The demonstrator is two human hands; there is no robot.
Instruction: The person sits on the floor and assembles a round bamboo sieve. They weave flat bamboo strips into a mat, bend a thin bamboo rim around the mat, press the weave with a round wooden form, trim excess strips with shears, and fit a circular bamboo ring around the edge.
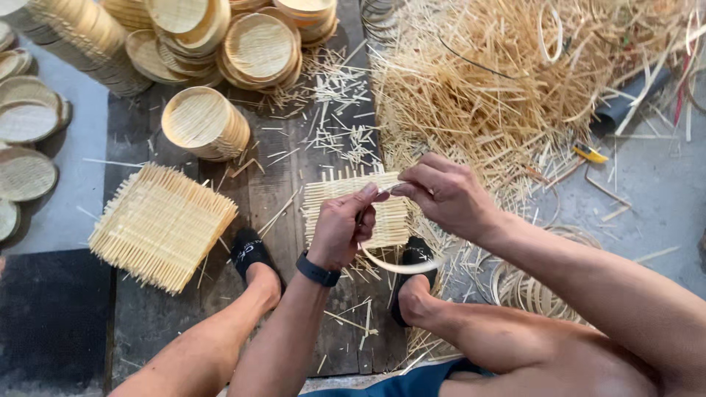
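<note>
My left hand [343,226], with a dark band on the wrist, is closed around a thin bent bamboo strip [397,266] that curves down under it. My right hand [443,192] pinches the upper end of the same strip just right of the left thumb. Both hands hover over a small square woven bamboo mat [323,198] lying on the dark wooden boards [272,184] between my feet.
A stack of square woven mats [162,224] lies at the left. Round woven trays [206,121] are piled at the back and left. A big heap of bamboo slivers [507,81] fills the back right; coiled bamboo rings [526,290] lie at the right.
</note>
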